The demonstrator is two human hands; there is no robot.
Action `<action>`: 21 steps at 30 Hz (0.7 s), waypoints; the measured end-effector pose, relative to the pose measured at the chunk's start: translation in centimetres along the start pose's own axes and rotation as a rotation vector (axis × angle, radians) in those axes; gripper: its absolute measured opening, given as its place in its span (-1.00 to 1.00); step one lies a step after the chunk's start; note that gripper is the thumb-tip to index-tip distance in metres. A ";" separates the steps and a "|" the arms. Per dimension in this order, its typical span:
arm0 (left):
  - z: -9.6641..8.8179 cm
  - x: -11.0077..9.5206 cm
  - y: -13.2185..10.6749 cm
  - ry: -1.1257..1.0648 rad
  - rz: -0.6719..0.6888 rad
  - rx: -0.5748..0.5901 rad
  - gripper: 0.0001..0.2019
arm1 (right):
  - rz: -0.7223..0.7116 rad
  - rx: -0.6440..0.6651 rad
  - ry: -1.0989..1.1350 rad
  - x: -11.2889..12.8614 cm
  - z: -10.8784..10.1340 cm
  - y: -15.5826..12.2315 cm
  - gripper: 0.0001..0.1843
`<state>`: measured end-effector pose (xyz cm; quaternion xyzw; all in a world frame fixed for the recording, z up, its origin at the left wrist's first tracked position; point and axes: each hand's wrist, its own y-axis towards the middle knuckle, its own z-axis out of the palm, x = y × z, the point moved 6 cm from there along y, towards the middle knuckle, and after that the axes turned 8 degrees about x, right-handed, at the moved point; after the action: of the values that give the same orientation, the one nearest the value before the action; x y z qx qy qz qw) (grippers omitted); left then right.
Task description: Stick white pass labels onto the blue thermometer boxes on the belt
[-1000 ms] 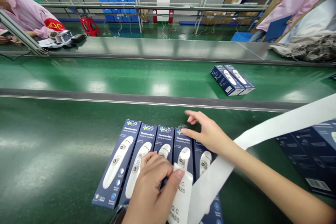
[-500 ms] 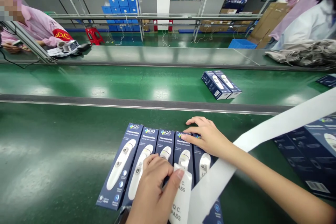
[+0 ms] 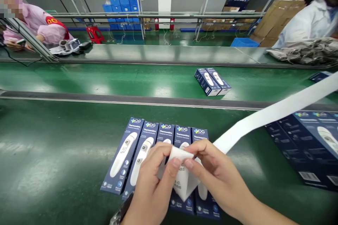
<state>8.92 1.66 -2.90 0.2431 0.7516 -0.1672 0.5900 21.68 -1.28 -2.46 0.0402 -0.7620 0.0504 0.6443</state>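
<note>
Both my hands pinch the end of a strip of Q.C. PASS stickers (image 3: 182,179) in front of me. My left hand (image 3: 155,182) grips its left side between thumb and fingers. My right hand (image 3: 213,172) closes on the top right corner, which is bent over. Under the hands lies a row of several blue thermometer boxes (image 3: 120,154), side by side with their printed faces up; the hands and strip cover the middle ones. From my hands the white backing strip (image 3: 250,124) runs up to the right, out of view.
Stacked blue thermometer boxes (image 3: 303,147) stand at the right. Two more boxes (image 3: 212,81) sit together on the green conveyor belt (image 3: 118,79) beyond the metal edge. Across it, a person in pink (image 3: 39,24) is at the left and a person in white (image 3: 303,21) at the right, near grey cables (image 3: 303,52).
My right hand has left the tops of the boxes and come down to the sticker strip beside my left hand. The two boxes on the belt have shifted left.
</note>
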 end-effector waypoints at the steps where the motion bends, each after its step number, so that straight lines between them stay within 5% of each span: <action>1: 0.0 -0.2 -0.1 0.012 0.038 -0.009 -0.76 | 0.012 -0.013 0.021 -0.1 0.0 -0.1 -0.89; 3: 0.0 -0.7 -0.2 0.048 0.123 -0.017 -0.67 | 0.008 -0.015 0.024 0.0 -0.1 -0.1 -0.90; 6: 0.2 -1.3 -0.1 0.063 0.172 0.015 -0.79 | -0.038 0.016 -0.023 0.4 -0.1 -0.3 -0.93; 11: -0.1 -1.3 0.2 0.049 0.142 0.004 -0.88 | -0.112 0.030 -0.170 1.1 0.2 -0.6 -0.93; 21: 1.1 -0.8 0.1 0.123 0.078 0.055 -0.80 | -0.031 -0.037 -0.229 1.1 -0.8 -0.3 -0.91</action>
<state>9.98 1.05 -2.41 0.2980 0.7714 -0.1497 0.5419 22.27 -1.51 -1.22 0.0454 -0.8309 0.0216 0.5542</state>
